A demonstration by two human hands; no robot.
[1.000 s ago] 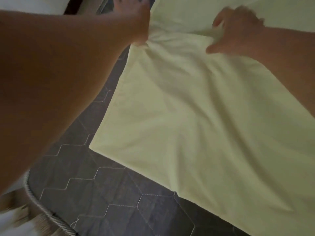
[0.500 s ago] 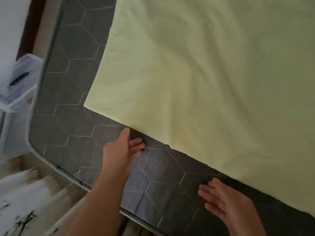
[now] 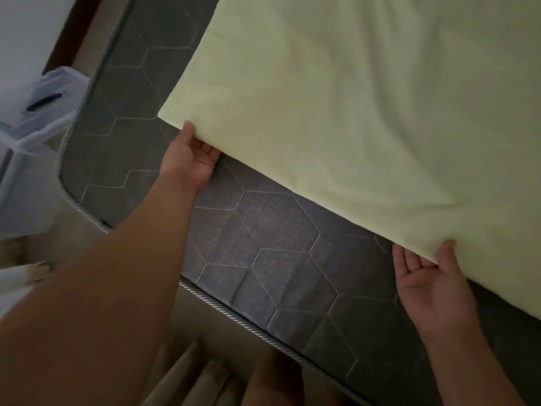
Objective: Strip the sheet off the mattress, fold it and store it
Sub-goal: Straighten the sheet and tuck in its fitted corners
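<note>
Across the upper right of the frame, the pale yellow sheet point(image 3: 351, 112) lies spread flat on the grey quilted mattress point(image 3: 263, 230), its near edge running diagonally from the centre left down to the right edge. At the sheet's lower left corner the left hand point(image 3: 187, 162) is palm up, thumb on top of the hem and fingers tucked beneath it, pinching the cloth. Toward the lower right, the right hand point(image 3: 430, 276) also lies palm up, thumb over the edge and fingers slipped under, holding the hem. At the left edge of the frame a translucent plastic storage box point(image 3: 32, 118) stands beside the mattress.
</note>
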